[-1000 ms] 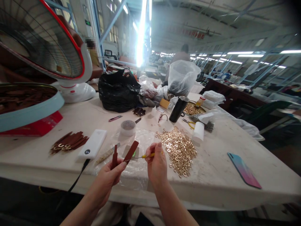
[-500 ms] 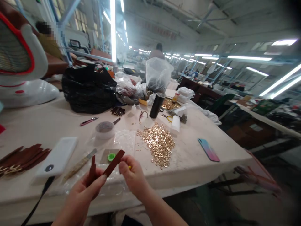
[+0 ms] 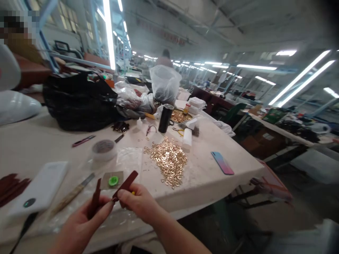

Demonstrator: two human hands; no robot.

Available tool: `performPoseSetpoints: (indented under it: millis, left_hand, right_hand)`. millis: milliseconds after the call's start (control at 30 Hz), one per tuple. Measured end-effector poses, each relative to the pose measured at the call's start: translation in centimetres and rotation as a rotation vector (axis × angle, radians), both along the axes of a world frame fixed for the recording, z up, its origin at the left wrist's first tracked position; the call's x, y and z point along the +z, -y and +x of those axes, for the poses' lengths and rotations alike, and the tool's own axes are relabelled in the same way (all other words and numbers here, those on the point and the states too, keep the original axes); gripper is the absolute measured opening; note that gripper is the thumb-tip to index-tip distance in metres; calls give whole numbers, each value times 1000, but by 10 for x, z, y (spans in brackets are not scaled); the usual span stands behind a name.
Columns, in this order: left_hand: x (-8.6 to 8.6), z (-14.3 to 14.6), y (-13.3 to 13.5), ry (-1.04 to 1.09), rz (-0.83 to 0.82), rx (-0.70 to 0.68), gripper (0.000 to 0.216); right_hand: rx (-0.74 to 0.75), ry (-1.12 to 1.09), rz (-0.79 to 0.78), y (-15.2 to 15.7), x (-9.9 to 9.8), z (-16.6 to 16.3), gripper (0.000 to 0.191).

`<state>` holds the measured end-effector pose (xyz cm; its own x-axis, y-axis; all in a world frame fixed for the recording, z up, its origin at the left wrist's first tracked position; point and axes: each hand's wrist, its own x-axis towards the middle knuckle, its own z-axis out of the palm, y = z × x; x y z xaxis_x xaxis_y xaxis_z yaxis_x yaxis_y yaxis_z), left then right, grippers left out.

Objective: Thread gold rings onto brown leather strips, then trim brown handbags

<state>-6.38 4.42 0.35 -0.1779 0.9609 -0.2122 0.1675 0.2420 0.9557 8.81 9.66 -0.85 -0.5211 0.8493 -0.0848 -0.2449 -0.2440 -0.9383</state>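
Observation:
My left hand (image 3: 86, 219) is closed around a brown leather strap (image 3: 128, 181), part of which stands up between the fingers. My right hand (image 3: 140, 203) pinches the same strap, its thumb close to my left thumb. Something small and yellow (image 3: 133, 193) pokes out behind the right fingers; the rest of it is hidden. Just beyond the hands, a small round green container (image 3: 113, 181) sits on a grey-brown square. A pile of gold-coloured metal rings (image 3: 171, 160) lies past my right hand.
At left are a white power bank (image 3: 43, 187), brown straps (image 3: 12, 188), a wooden-handled blade (image 3: 71, 195) and a tape roll (image 3: 103, 150). Farther back stand a black bag (image 3: 79, 102) and black cylinder (image 3: 166, 118). A phone (image 3: 222, 163) lies near the right table edge.
My right hand has moved in along the strap, toward my left thumb, and now pinches it. The view has turned right, so the table things sit farther left.

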Motion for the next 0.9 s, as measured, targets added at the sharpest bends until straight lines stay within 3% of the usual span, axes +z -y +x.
performPoseSetpoints:
  millis: [100, 200, 400, 667, 900]
  left_hand:
    - [11, 6, 1, 28, 19, 0, 28]
    - [11, 6, 3, 28, 37, -8, 26]
    - [13, 7, 9, 24, 67, -33, 21]
    - [17, 10, 11, 148, 41, -12, 18]
    - [24, 6, 11, 133, 34, -21, 18]
  right_hand:
    - [48, -26, -1, 5, 5, 3, 32]
    - [98, -28, -34, 8, 11, 1, 31]
    - [62, 2, -151, 13, 11, -7, 21]
    - [94, -188, -301, 16, 7, -14, 24]
    - [39, -32, -171, 16, 12, -18, 18]
